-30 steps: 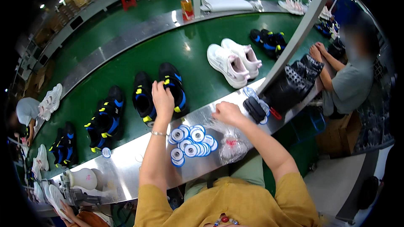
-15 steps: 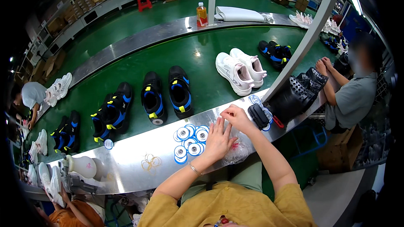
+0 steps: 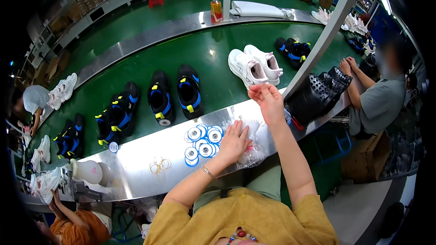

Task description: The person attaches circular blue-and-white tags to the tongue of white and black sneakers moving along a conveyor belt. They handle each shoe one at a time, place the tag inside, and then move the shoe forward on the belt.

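My left hand [image 3: 233, 144] lies flat with its fingers stretched over a crumpled clear plastic bag [image 3: 252, 155] on the metal ledge. Beside it, to the left, is a loose pile of round white tags with blue rims [image 3: 205, 149]. My right hand [image 3: 269, 103] is raised in front of a pair of white sneakers [image 3: 246, 69], its thumb and fingertips pinched together. Whatever may be in that pinch is too small to make out. Left of the white pair, several black-and-blue shoes [image 3: 160, 97] stand in pairs on the green belt; a round tag [image 3: 113, 147] rests by one.
A grey post [image 3: 324, 41] slants up on the right beside tall black boots [image 3: 313, 97]. Thin rubber bands [image 3: 160, 165] and a whitish round container [image 3: 89, 172] lie to the left. A co-worker [image 3: 383, 102] sits at right; another in orange [image 3: 81, 227] handles shoes at lower left.
My right hand has lifted away from my left hand, forward and to the right toward the white sneakers. My left hand stays flat on the plastic bag. The view has shifted slightly.
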The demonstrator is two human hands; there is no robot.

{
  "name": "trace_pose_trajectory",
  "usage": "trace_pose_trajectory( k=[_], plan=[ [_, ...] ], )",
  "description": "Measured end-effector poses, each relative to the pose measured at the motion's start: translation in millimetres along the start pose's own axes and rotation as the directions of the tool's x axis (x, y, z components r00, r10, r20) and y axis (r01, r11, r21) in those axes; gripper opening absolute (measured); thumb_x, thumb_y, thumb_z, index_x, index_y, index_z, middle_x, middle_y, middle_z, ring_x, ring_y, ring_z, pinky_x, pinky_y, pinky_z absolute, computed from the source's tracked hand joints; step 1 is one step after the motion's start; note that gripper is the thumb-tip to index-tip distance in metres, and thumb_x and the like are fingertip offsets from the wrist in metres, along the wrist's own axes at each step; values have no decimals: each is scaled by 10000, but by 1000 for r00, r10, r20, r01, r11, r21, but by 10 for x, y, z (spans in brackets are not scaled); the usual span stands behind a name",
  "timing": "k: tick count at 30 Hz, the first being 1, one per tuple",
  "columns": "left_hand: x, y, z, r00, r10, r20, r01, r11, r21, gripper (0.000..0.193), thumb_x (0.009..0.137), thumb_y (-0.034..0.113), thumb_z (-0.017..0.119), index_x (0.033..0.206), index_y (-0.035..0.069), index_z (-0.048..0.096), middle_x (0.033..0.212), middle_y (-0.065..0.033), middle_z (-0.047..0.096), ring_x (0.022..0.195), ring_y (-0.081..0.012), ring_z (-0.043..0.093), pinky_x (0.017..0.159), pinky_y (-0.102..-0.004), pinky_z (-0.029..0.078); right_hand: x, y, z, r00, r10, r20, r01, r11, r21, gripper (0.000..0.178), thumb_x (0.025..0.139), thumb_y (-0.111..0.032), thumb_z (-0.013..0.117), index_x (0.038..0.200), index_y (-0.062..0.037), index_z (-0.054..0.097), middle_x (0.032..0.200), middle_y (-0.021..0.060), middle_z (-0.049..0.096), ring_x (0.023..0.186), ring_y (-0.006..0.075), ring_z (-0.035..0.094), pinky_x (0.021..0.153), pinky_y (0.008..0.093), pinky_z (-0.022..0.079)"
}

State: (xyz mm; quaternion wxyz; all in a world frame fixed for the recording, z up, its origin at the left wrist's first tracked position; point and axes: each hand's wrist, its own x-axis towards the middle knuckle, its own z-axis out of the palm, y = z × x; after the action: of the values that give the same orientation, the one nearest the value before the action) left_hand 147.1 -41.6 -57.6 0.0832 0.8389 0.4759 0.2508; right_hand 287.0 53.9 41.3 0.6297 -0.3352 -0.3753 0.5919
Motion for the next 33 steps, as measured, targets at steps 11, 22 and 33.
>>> trace_pose_trajectory(
  k=[11,22,33],
  plan=[
    [-217,-876,-632,890,-279,-361,226,957,-183,174,739,-7,640,912,10,628,966,-149,593,937,-322,543,839,-409,440,-227,172,-601,931,352,-93,-362,863,-353,119,864,-160,625,890,-49,588,702,-56,461,555,14,360,453,175,258],
    [-82,-625,-393,972,-222,-73,217,974,-65,325,616,124,779,883,32,617,917,-144,545,885,-316,509,761,-391,444,-345,292,-328,936,352,-19,-313,805,-504,63,889,-122,603,885,-60,590,648,-66,463,513,0,343,428,170,238],
    [31,-538,-606,846,-512,146,503,679,-534,174,793,89,678,929,10,605,806,-145,656,711,-261,628,645,-333,488,-451,401,-261,948,295,115,-192,825,-531,116,859,-99,641,945,-30,606,653,-68,504,580,5,406,506,174,298]
  ],
)
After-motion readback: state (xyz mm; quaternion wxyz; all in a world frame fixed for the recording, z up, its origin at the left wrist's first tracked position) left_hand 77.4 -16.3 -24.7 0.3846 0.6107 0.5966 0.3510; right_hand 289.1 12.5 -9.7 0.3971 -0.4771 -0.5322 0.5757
